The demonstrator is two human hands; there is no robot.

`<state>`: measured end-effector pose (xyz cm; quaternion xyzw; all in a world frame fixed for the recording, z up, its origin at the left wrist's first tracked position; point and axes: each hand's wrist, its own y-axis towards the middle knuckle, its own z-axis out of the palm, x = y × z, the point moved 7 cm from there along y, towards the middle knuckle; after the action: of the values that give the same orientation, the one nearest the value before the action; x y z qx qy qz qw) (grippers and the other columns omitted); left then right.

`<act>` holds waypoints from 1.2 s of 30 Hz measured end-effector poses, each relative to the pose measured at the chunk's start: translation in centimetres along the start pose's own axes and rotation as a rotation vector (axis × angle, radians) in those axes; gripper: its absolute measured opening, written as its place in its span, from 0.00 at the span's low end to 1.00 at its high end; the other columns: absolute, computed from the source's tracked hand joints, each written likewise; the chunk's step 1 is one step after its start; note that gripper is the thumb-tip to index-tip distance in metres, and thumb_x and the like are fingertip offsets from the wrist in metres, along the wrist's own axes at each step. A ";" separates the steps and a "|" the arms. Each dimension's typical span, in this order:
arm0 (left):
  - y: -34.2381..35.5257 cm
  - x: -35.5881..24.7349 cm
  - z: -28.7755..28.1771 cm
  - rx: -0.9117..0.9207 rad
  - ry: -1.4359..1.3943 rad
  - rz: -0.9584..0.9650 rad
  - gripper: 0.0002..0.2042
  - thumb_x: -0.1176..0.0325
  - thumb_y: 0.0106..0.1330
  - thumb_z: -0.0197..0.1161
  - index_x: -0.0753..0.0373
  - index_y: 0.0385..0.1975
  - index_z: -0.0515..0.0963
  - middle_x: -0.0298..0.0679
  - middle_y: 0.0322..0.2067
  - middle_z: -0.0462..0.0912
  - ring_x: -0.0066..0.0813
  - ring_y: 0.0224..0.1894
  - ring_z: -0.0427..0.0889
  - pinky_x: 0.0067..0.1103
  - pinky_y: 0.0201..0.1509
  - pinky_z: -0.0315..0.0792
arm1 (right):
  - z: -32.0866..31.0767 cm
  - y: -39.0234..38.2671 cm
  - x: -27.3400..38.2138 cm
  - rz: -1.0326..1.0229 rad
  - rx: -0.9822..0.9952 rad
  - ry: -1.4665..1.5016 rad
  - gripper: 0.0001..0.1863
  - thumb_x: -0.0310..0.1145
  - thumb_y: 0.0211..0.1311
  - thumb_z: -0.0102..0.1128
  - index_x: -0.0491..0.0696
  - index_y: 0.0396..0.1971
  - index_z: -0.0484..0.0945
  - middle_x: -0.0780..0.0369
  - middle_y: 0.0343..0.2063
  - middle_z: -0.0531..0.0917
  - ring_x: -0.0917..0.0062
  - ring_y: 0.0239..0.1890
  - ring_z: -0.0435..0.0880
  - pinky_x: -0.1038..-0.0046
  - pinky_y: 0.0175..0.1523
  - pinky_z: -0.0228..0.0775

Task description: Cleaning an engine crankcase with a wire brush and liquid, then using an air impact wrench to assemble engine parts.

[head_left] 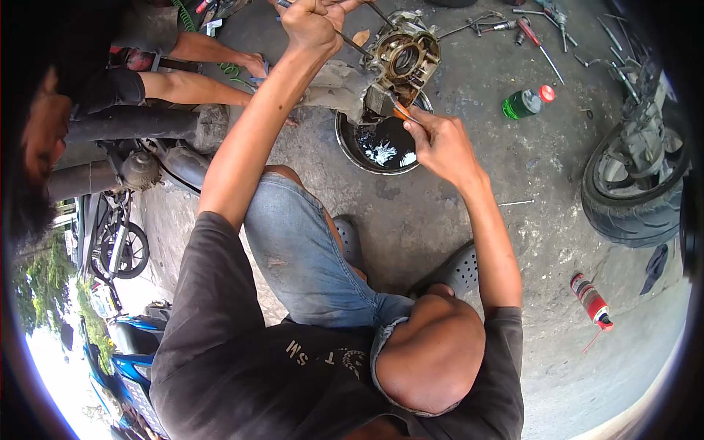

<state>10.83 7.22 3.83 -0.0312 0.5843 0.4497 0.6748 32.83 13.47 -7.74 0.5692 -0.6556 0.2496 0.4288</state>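
Over a round metal pan (342, 147) of dark, shiny liquid hangs a metal engine crankcase (375, 99), tilted, with a round bearing opening in its upper part. Long thin rods stick out of it toward the upper left. My left hand (312, 26) is closed around these rods at the top edge, where part of the hand is cut off. In my right hand (440, 143) is a small orange-handled tool (402, 110), pinched between thumb and fingers. Its tip meets the lower part of the crankcase; whether it is a brush I cannot tell.
A bottle of green liquid with a red cap (546, 93) stands right of the pan. Beyond lie a red-handled screwdriver (539, 48) and several tools. A wheel (631, 198) and a red spray can (590, 299) are at right. Another person's legs (198, 88) reach in from the left.
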 end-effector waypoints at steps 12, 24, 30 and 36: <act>-0.4 -0.2 0.9 -0.052 -0.099 0.027 0.22 0.77 0.43 0.40 0.83 0.37 0.73 0.58 0.31 0.78 0.52 0.36 0.81 0.44 0.47 0.79 | -0.2 -0.9 -1.1 -0.001 -0.028 0.076 0.14 0.27 0.59 0.62 0.40 0.44 0.81 0.48 0.21 0.80 0.72 0.17 0.75 0.70 0.27 0.67; -1.1 -0.3 0.5 -0.094 0.063 0.012 0.23 0.73 0.44 0.43 0.80 0.39 0.74 0.57 0.35 0.78 0.51 0.40 0.80 0.44 0.51 0.76 | -0.4 -1.0 -0.2 0.010 -0.063 -0.016 0.14 0.29 0.58 0.61 0.40 0.42 0.81 0.47 0.26 0.82 0.58 0.26 0.83 0.65 0.32 0.73; -1.4 0.3 0.3 -0.123 0.081 -0.055 0.25 0.73 0.42 0.43 0.81 0.40 0.73 0.57 0.36 0.78 0.51 0.41 0.80 0.44 0.52 0.76 | -0.4 -1.2 -0.4 -0.068 -0.151 -0.073 0.13 0.28 0.57 0.61 0.42 0.42 0.81 0.48 0.25 0.82 0.55 0.27 0.83 0.62 0.32 0.73; -0.9 0.3 -0.3 -0.027 0.079 -0.076 0.26 0.66 0.45 0.44 0.76 0.44 0.71 0.55 0.39 0.77 0.52 0.47 0.77 0.48 0.59 0.70 | 0.3 -0.9 0.2 -0.063 -0.069 -0.125 0.11 0.30 0.59 0.59 0.45 0.42 0.80 0.51 0.24 0.82 0.54 0.26 0.82 0.59 0.31 0.73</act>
<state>11.15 6.71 3.06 -0.0802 0.6028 0.4299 0.6674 33.60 12.93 -7.81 0.5891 -0.6711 0.1772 0.4137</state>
